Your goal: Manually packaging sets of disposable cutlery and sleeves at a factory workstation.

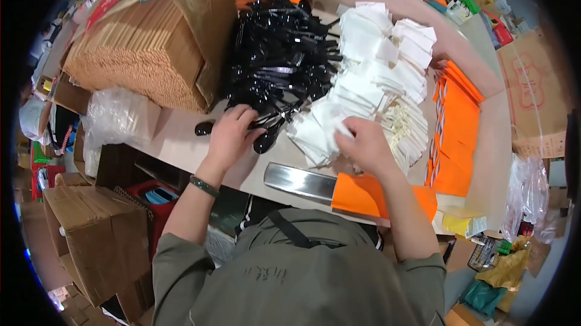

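Observation:
At the near edge of a pile of black plastic spoons [284, 54], my left hand [233, 132] has its fingers curled around a black spoon [264, 141]. The grip is partly hidden among the handles. My right hand [368, 144] is closed in a pinch at the front of a spread of white paper napkins [363, 84]. A white napkin, blurred, shows at its fingertips. Below that hand, a shiny metal strip [299, 182] lies along the table's near edge, its right part covered by orange sleeves [360, 194]. A single black spoon [204, 127] lies left of my left hand.
A cardboard box [215, 29] of packed tan pieces [127, 66] stands at the left, beside a clear plastic bag [118, 117]. Slim cream packets [402, 129] lie right of the napkins. Orange sleeves [457, 138] are stacked by the raised right rim [490, 126].

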Demonstrator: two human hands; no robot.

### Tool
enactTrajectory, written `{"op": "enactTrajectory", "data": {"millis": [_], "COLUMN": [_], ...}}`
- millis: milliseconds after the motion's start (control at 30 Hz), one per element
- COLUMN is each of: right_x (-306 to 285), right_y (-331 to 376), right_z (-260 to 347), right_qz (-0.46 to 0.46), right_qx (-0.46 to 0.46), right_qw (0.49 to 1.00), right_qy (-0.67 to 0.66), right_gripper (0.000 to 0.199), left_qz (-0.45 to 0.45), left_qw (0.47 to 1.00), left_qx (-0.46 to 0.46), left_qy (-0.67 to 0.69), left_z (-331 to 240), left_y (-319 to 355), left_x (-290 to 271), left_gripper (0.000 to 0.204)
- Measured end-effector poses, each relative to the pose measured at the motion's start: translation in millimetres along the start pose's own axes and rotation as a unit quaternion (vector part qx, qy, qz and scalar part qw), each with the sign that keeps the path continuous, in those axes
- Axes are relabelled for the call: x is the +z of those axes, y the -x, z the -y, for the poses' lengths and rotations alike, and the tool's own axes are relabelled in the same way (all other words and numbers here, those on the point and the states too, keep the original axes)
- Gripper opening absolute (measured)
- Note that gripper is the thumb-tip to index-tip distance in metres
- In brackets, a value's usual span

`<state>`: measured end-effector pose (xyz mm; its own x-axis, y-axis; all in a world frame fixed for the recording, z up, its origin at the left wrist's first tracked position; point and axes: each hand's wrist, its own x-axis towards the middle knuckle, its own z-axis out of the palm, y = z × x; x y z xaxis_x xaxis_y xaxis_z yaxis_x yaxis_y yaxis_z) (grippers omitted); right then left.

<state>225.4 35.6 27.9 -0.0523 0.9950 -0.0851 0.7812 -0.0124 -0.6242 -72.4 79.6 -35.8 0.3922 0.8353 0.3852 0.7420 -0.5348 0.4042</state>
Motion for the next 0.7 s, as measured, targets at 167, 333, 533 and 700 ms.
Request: {"op": "enactTrajectory", "data": {"millis": [167,333,533,700], "right_x": [55,48,81,42], "right_y": [32,46,59,86], "right_z": [8,18,18,-1], "right_qz": [0.246,0.210,0.126,-0.005], "right_qx": [-0.207,-0.203,-0.216,-0.204], "right_qw": [0.939,0.952,0.964,0.978], "right_qy": [0.120,0.091,0.089,0.043], "right_gripper": [0.011,0.015,0.017,0.025], "left_qz": [0.145,0.108,0.155,0.024], "left_qw": [0.989,0.987,0.978,0.991], "left_qx": [-0.011,-0.111,-0.128,-0.127], "left_qy": [-0.024,0.036,-0.046,0.019], "left_z": [4,8,1,3], "left_y": [-9,-7,-4,33], "left_x": [24,19,6,-17], "left_gripper": [0.018,0.016,0.015,0.021]}}
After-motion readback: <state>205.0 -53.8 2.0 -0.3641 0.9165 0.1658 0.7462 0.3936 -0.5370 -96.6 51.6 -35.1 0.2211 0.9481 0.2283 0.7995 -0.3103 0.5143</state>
